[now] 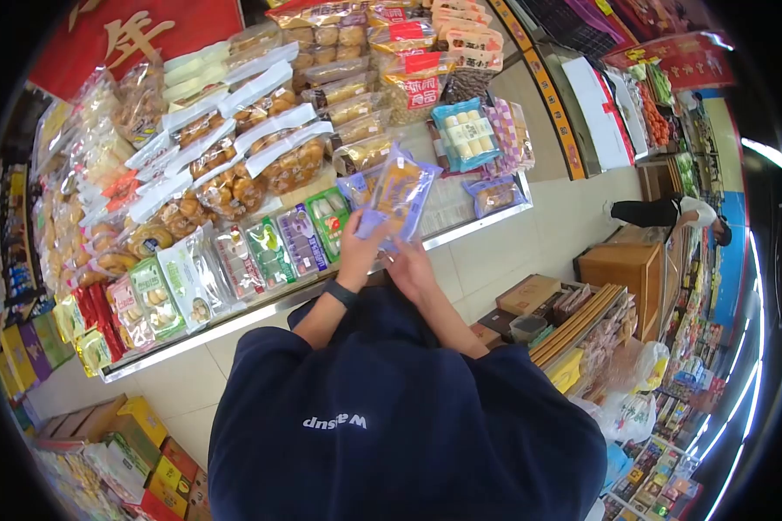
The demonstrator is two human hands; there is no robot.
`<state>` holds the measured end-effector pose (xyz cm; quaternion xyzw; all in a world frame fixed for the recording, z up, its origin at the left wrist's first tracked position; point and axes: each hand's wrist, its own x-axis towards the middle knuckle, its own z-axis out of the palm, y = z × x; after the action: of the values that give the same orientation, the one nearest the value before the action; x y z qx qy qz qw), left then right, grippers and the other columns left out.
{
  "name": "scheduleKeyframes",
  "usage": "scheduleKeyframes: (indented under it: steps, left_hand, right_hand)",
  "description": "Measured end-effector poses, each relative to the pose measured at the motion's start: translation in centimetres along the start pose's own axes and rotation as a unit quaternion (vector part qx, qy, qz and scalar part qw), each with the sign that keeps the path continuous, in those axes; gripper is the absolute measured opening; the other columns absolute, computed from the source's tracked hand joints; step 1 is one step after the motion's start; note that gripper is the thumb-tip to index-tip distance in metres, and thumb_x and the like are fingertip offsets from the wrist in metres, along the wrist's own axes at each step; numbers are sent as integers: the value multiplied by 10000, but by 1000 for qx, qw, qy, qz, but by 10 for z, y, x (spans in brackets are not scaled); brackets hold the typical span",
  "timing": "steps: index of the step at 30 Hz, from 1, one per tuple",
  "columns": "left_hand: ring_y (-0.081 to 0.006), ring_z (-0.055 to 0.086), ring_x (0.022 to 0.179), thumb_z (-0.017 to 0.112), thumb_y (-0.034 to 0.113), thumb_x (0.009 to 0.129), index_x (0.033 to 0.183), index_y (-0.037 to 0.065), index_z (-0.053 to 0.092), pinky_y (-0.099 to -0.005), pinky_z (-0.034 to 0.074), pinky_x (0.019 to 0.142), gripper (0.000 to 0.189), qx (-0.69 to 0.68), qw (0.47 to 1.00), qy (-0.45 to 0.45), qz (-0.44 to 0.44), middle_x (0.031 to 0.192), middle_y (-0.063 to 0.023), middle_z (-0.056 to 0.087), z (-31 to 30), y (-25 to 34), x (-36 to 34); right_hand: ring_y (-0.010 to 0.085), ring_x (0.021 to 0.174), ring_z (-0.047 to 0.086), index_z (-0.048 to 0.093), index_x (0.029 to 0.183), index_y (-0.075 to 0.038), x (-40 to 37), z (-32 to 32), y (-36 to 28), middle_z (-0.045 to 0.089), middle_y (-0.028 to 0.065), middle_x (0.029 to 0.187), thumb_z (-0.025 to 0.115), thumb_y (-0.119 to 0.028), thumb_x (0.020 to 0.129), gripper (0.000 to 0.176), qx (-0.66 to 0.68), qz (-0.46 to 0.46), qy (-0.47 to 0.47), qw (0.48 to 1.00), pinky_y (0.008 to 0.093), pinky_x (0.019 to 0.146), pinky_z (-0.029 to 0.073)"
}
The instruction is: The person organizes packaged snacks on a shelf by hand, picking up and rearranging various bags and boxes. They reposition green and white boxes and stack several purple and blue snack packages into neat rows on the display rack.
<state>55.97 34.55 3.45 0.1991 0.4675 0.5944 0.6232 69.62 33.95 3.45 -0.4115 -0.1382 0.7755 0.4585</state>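
Observation:
A clear and purple packet of golden-brown pastry (403,187) is held up above the display counter, its top tilted to the right. My left hand (359,247), with a dark band on the wrist, is closed on the packet's lower left side. My right hand (411,267) grips its lower edge, with the fingertips partly hidden. Behind the held packet lies another purple packet (356,187), partly covered. A similar purple packet (496,196) rests near the counter's right corner. Close to my left hand stands a green packet (328,221).
Bagged buns (295,161) and upright snack packets (269,252) fill the counter left of my hands. A blue packet of white rolls (466,133) lies at right. Boxes (530,295) stand beside me on the right. Another person (669,213) stands farther off.

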Motion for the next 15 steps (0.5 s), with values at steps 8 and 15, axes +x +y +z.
scheduleKeyframes:
  steps: [8,15]
  left_hand:
    - [-90,626,956,802,85,832,1265,25,598,-257,517,843,482,179,977,-114,-25,1059,-8,673,-44,46,41]
    - [-196,627,1004,794,169,849,1387,-48,417,-320,527,867,692,244,960,124,63,1151,-141,618,-16,13,77]
  right_hand:
    - [198,1132,588,334,1522,-145,45,-22,-94,605,66,1284,685,-172,933,687,-91,-19,34,995,383,902,492]
    - [241,1086,623,532,1324,-11,116,-41,-118,649,139,1201,769,-231,865,561,-508,-68,-57,857,369,921,499]
